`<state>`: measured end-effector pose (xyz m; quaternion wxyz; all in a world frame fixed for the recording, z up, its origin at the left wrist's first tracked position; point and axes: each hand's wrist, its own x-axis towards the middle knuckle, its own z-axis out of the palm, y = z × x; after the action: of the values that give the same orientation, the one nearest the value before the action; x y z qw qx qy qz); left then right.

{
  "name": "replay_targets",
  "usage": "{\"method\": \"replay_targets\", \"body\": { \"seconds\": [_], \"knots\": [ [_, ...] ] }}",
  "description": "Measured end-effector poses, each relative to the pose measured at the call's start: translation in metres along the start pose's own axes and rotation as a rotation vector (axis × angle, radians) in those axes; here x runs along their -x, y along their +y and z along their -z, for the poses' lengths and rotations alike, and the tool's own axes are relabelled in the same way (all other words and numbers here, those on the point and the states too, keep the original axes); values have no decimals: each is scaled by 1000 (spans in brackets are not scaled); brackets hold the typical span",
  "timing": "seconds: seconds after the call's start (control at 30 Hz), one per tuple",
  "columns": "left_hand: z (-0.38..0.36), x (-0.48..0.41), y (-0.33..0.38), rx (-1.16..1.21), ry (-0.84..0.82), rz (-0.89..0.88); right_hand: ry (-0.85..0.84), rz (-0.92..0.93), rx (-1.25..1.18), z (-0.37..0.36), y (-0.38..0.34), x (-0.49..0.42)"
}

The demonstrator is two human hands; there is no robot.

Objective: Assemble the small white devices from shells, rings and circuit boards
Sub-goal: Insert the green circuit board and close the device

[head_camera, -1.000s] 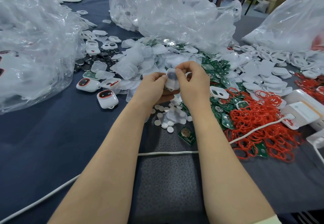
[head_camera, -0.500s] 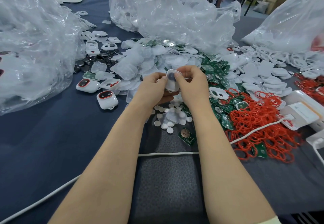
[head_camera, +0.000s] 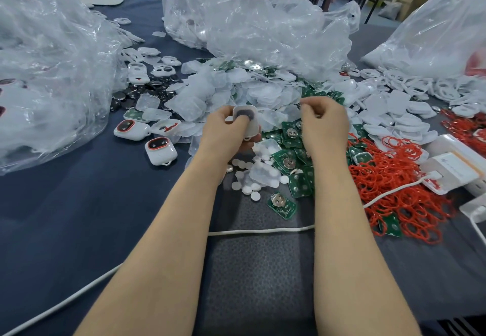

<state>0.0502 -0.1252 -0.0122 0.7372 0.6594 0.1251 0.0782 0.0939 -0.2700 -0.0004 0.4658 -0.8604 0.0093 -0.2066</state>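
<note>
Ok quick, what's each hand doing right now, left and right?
Left hand: grips a small white plastic shell with a dark oval window.
Right hand: fingers curled, fingertips together; whether it holds anything cannot be told.

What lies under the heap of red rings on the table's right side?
Green circuit boards stick out from under the red rings at the heap's near edge, on the dark table cover. Whether more boards lie beneath cannot be seen; the rings cover them.

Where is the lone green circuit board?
The lone circuit board lies centre in the head view, on the grey mat, just below the white discs.
</note>
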Motion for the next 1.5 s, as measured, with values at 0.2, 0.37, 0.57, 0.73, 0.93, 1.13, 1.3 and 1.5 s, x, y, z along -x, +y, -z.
{"method": "replay_targets", "body": {
  "seconds": [0.2,0.37,0.57,0.73,0.93,1.13,1.3,1.5],
  "knots": [
    [-1,-2,-1,67,39,17,-113,-111,349,2,13,-1],
    [0,-2,0,76,37,30,-272,-151,558,1,8,1],
    [-1,-2,0,165,39,89,-265,-129,536,-2,2,5],
    [-1,-3,2,203,20,120,-256,-82,415,-2,-1,6],
    [-2,-1,2,196,-5,122,-157,8,-132,-1,-5,7],
    [-4,0,2,157,-18,101,-279,40,-371,-3,-13,10],
    [-5,0,4,177,-28,124,-331,115,-367,-5,-17,13],
    [-6,-2,7,223,-22,205,-395,226,-281,-9,-20,17]
  ]
}}
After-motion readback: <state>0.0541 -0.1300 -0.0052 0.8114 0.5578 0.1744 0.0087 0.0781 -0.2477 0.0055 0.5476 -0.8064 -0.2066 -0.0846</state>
